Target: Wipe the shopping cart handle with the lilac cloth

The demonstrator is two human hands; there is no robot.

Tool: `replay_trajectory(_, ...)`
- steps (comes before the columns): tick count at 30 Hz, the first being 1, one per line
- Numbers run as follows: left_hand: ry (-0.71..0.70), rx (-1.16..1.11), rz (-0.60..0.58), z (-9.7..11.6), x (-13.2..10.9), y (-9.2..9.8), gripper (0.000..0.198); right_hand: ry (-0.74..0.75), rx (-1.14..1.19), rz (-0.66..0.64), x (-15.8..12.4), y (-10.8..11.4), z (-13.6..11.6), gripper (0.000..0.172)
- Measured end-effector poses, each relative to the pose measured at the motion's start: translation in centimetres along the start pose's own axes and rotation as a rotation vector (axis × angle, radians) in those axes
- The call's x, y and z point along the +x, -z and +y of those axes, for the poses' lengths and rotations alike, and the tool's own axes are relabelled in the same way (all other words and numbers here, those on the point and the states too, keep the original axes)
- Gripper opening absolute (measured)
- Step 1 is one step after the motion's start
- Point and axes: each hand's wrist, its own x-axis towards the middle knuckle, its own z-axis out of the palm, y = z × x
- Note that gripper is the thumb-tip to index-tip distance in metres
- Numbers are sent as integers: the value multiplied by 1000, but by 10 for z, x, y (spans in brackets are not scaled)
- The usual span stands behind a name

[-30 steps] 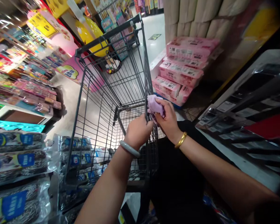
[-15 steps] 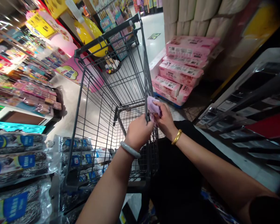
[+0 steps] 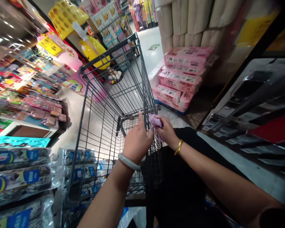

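Observation:
My right hand (image 3: 165, 130) is closed around a crumpled light-purple cloth (image 3: 156, 122), pressed against the outer right side of a black wire shopping cart (image 3: 106, 107). A gold bangle circles the right wrist. My left hand (image 3: 137, 139) lies over the cart's right top rail, thumb across the rail and index finger stretched forward along its inner side. The other left fingers are mostly hidden by the hand. A pale jade-like bangle is on the left wrist. The cart basket shows its bare wire floor.
Pink tissue packs (image 3: 180, 79) are stacked on the right beyond the cart, with beige rolls (image 3: 197, 15) above. Packaged goods hang on a rack (image 3: 235, 104) at right. Silver packs with blue labels (image 3: 19, 177) lie at lower left. A yellow-and-pink display (image 3: 92, 53) stands ahead.
My left index finger has stretched out forward from its bent position. My right hand and the cloth have shifted slightly down along the cart's side. The whole view has tilted a little.

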Motion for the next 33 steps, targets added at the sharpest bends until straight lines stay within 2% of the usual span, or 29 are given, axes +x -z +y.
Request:
replay_trajectory(1, 3, -3, -33, 1, 3, 4, 85, -3, 13, 5, 0, 1, -2, 43)
replay_trajectory(3, 21, 0, -58, 2, 13, 11, 88, 92, 29, 27, 5, 4, -15, 45)
replay_trajectory(5, 43, 8, -28, 6, 29, 15, 92, 227, 34, 61, 18, 4, -32, 45)
replay_trajectory(7, 71, 10, 4, 11, 48, 15, 94, 299, 30, 81, 29, 1, -38, 45)
replay_trajectory(9, 96, 21, 11, 16, 63, 12, 92, 275, 9, 75, 32, -5, -27, 45)
replay_trajectory(11, 98, 50, 6, 19, 72, 8, 86, 179, -25, 54, 26, -9, -4, 46)
replay_trajectory(13, 82, 84, 1, 20, 75, 4, 77, 66, -42, -8, 17, -9, 16, 48)
replay_trajectory(15, 59, 105, 5, 17, 74, 2, 73, 12, -40, 4, 14, -5, 20, 48)
replay_trajectory(18, 25, 113, 5, 13, 72, 2, 72, 131, -31, 53, 30, 2, -3, 48)
replay_trajectory(21, 3, 87, 6, 12, 72, 4, 68, 270, -31, 89, 53, 0, -27, 48)
replay_trajectory(24, 5, 82, 7, 12, 72, 4, 68, 215, -31, 74, 58, -12, -20, 48)
replay_trajectory(27, 19, 77, -12, 11, 72, 3, 69, 66, -32, 25, 45, -20, 1, 45)
replay_trajectory(29, 21, 72, -21, 10, 71, 2, 69, 8, -22, 17, 39, -20, 6, 44)
replay_trajectory(31, 7, 67, -10, 9, 71, 0, 69, 35, -10, 53, 40, -17, 0, 47)
replay_trajectory(33, 0, 55, 11, 9, 71, -1, 69, 125, -16, 86, 47, -15, -8, 48)
